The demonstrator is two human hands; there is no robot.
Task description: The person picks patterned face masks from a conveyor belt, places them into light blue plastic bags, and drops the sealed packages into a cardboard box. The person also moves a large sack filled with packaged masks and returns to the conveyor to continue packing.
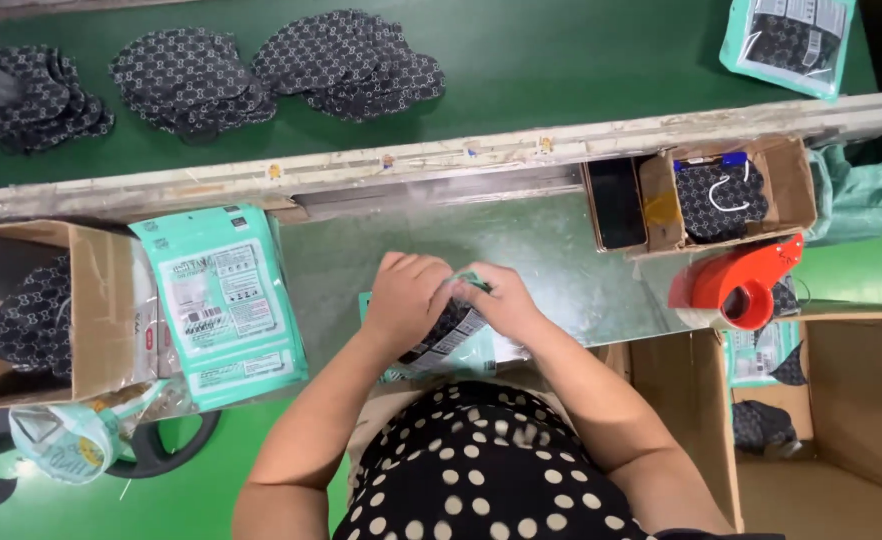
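Looking down at the middle of the frame, I see my left hand (406, 298) and right hand (501, 300) pressed together over a teal pouch (441, 340) with dark patterned fabric inside, fingers of both curled shut on its top edge. Just left lies a stack of teal pouches (226, 300) beside a cardboard box (101, 310); right of centre sits a red tape dispenser (741, 285). Farther off, along the upper left, piles of dark patterned masks (261, 70) lie on the green belt (581, 60).

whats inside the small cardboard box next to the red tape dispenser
The small cardboard box holds a dark patterned mask with a white ear loop on top. Whether more masks lie beneath it cannot be seen; the top one covers them.
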